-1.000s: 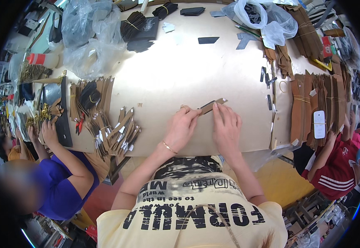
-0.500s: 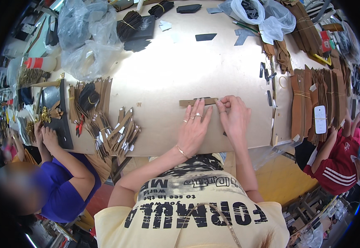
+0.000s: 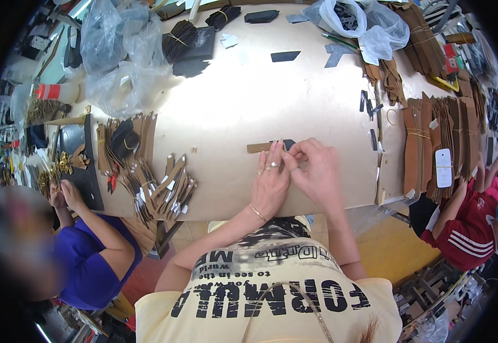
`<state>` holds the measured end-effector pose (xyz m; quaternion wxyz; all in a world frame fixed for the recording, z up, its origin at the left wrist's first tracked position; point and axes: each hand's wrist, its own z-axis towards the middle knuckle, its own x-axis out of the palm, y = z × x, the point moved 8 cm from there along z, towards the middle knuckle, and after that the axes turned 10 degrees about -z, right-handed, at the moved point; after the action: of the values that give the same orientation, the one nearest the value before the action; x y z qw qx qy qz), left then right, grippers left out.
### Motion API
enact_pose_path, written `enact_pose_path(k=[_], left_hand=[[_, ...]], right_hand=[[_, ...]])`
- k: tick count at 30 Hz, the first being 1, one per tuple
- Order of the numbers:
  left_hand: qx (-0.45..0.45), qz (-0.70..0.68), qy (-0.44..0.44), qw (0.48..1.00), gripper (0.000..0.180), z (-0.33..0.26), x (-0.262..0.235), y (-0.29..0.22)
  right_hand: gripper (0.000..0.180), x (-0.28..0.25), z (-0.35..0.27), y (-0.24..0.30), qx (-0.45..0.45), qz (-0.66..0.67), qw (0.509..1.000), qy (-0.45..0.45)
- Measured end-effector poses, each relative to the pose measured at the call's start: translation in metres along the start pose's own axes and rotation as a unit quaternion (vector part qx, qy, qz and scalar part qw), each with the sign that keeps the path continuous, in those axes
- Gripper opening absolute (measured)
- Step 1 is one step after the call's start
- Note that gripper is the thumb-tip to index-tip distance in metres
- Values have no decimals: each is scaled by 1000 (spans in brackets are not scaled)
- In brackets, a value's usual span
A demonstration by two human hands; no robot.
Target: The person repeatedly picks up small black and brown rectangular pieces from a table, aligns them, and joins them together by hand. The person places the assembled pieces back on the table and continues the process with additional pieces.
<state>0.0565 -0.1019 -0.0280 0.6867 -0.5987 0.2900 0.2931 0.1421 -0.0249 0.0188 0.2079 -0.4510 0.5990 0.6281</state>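
Observation:
A flat brown strip point(image 3: 257, 147), leather-like, lies on the table in front of me, with a small black piece point(image 3: 290, 143) showing at its right part. Across the strip rest the outstretched fingers of my left hand point(image 3: 272, 180), pressed flat and holding nothing. My right hand point(image 3: 317, 171) is just to the right, its thumb and forefinger pinched together close to the left fingertips, by the strip's right part. What sits in that pinch is hidden by the fingers.
Bundles of brown strips point(image 3: 166, 188) lie to the left, and tied brown stacks point(image 3: 423, 137) to the right. Clear plastic bags point(image 3: 126, 86) and black pieces point(image 3: 285, 56) are farther back. A co-worker in purple point(image 3: 97, 257) sits at the left, another in red point(image 3: 466, 234) at the right.
My right hand has moved left toward my left hand, and its fingers are now curled into a pinch. The strip's right end is no longer visible; more of the black piece shows.

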Motion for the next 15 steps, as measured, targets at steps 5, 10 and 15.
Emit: enact_pose_path(k=[5,10,15], left_hand=[[-17,-17,14,1000,54,1,1,1],[-13,-11,12,1000,53,3,-1,-1],[-13,0,15,1000,53,3,-1,-1]], right_hand=[[17,-10,15,-26,46,68,996,-25],[18,-1,17,-51,85,31,996,15],[18,0,17,-51,80,34,996,-7]])
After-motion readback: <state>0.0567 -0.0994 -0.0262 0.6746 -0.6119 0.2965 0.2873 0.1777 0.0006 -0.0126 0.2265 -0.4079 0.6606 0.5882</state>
